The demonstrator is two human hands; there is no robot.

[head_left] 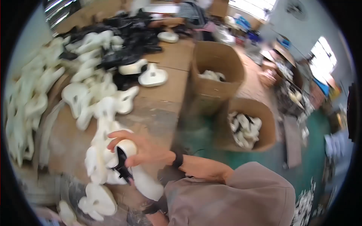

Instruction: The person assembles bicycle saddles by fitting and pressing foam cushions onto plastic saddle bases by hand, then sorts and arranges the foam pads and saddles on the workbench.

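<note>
A white moulded piece [148, 185] with a rounded end and a black part [122, 160] inside it is at the work surface's near edge. My right hand [142, 150] curls its thumb and fingers around the piece's upper rounded end. My left hand [138, 199] is closed at its lower side, its fingers mostly hidden behind the white piece. Both wrists wear black bands. Several similar white pieces [98, 201] lie beside and beneath my hands. Blur hides the fine detail.
White pieces [32, 109] pile up along the left, with black pieces [128, 41] at the back. Two cardboard bins [211, 90] [266, 135] stand right of the table, white pieces inside. A person in a striped top [187, 14] is at the far end.
</note>
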